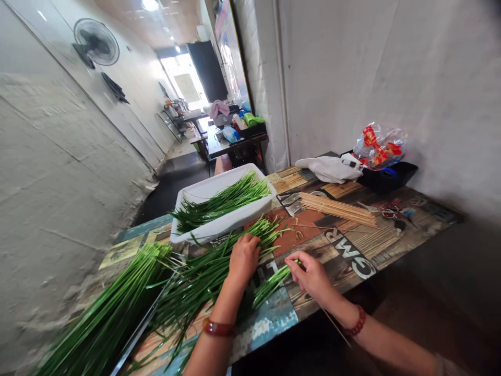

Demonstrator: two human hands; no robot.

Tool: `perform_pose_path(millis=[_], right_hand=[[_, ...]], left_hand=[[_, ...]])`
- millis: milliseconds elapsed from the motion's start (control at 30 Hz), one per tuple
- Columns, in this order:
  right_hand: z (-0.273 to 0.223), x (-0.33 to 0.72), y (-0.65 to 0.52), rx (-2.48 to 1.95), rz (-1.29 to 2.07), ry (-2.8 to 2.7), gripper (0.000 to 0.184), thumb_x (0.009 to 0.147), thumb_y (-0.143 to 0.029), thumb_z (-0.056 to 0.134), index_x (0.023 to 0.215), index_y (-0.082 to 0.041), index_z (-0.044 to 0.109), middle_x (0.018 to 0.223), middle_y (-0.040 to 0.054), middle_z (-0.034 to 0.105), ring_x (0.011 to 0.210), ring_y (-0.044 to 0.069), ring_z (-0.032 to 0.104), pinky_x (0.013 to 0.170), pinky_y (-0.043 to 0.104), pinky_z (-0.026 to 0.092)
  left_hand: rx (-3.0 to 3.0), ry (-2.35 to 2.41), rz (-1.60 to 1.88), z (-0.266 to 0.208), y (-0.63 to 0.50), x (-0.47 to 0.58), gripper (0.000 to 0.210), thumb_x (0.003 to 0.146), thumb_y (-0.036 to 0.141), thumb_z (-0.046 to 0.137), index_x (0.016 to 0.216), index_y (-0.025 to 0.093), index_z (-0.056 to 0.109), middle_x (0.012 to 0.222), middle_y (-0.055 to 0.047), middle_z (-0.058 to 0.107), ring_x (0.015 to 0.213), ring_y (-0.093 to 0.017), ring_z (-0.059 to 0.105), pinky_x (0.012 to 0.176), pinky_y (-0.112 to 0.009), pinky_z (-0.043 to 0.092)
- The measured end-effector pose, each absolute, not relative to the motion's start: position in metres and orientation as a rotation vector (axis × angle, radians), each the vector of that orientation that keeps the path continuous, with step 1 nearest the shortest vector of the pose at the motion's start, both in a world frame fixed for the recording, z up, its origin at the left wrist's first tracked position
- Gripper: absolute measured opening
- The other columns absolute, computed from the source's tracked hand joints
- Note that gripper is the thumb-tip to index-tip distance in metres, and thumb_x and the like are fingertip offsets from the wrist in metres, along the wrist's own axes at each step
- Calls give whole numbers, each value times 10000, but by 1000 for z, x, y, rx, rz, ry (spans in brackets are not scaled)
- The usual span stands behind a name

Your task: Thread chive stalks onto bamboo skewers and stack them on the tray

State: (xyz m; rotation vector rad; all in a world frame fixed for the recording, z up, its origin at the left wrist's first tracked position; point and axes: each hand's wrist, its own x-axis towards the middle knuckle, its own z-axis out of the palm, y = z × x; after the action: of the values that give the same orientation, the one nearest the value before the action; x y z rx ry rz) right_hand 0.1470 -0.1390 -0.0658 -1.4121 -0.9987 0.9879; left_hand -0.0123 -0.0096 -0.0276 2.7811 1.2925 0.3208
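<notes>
My left hand [245, 256] has its fingers curled into a loose pile of garlic chives [203, 277] on the table; its fingertips are partly hidden among the stalks. In a pinch, my right hand [311, 277] grips the pale ends of a small bunch of garlic chives [272, 284] near the table's front edge. A thin bamboo skewer [335, 328] sticks out below that hand, pointing toward me. Behind the pile, a white plastic tub [219, 232] holds more chives. A larger bundle of chives [113, 297] lies at the left.
A bundle of bamboo skewers [336, 208] lies on the patterned table [313, 250], with scissors [391, 211] to its right. Farther back are a white cap [331, 169] and a black tray [387, 177] bearing a clear bag of red packets. A wall borders the right side.
</notes>
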Motion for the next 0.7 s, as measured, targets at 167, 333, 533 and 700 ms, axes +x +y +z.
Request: perform_pose_path(millis=[167, 333, 533, 700], right_hand=[[-55, 160, -112, -1339, 1013, -1086, 325, 854, -497, 541, 865, -178, 607, 515, -64, 518, 354, 70, 416, 351, 182, 301], [-63, 161, -104, -1330, 1036, -1126, 318, 848, -488, 544, 847, -174, 595, 499, -75, 502, 351, 69, 408, 352, 179, 299], [-65, 161, -108, -1370, 970, -1159, 301, 860, -465, 533, 849, -175, 613, 510, -62, 532, 350, 70, 435, 361, 181, 301], [-61, 162, -107, -1390, 975, -1168, 291, 864, -450, 521, 858, -172, 607, 513, -60, 531, 348, 69, 434, 358, 176, 307]], left_hand=[[2767, 1377, 316, -26, -4, -11, 248, 832, 123, 542, 1050, 192, 639, 1031, -89, 619, 986, -238, 570, 864, -355, 451], [2769, 1315, 425, -14, -16, -12, 199, 852, 149, 534, 1016, 191, 638, 1029, -86, 608, 967, -220, 564, 853, -337, 445], [2853, 1306, 210, -12, -35, -17, 168, 896, 232, 510, 861, 192, 670, 912, -81, 615, 873, -220, 555, 776, -329, 430], [2901, 1330, 142, -21, -34, -12, 183, 882, 198, 507, 797, 173, 667, 891, -101, 619, 869, -240, 554, 733, -340, 412]])
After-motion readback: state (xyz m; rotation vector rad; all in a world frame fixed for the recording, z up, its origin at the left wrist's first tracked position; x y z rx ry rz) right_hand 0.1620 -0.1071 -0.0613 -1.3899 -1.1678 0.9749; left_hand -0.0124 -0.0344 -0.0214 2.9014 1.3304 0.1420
